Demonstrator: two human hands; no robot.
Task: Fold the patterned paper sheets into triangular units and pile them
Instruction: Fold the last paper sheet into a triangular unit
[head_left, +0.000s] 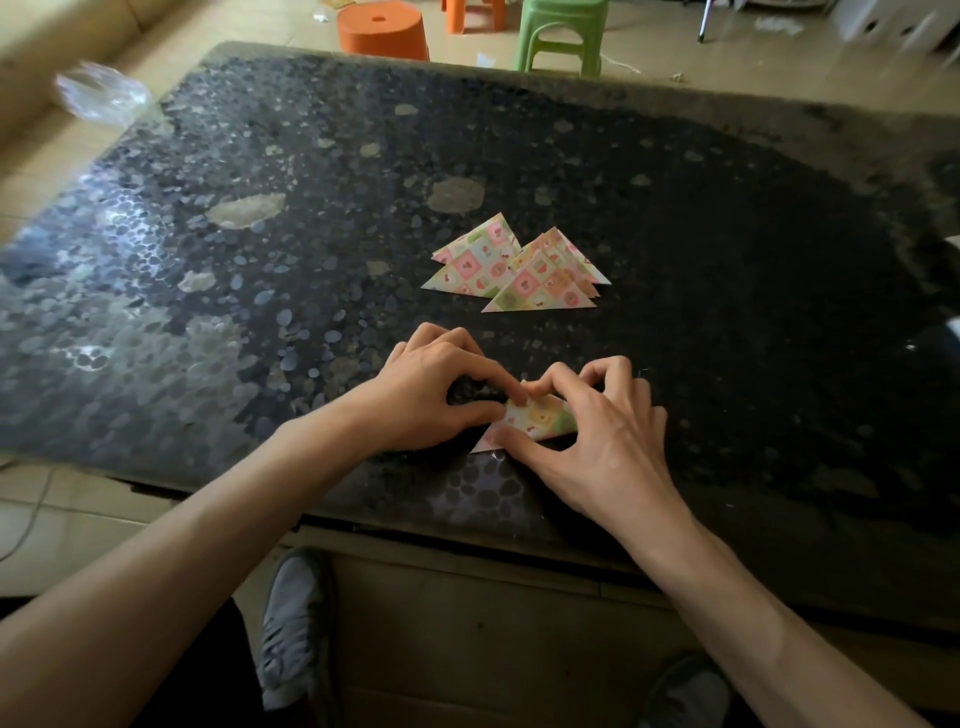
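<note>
I have both hands on the half-folded paper (540, 418), close to the near edge of the dark speckled table (234, 270). My left hand (436, 389) pinches its left end between curled thumb and forefinger. My right hand (608, 431) grips the right side the same way. Just beyond it lies the pile of triangles (519, 270).

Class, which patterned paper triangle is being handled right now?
The triangle closest to the person, pinched by both the left hand and the right hand; the others lie untouched in a pile farther back.
</note>
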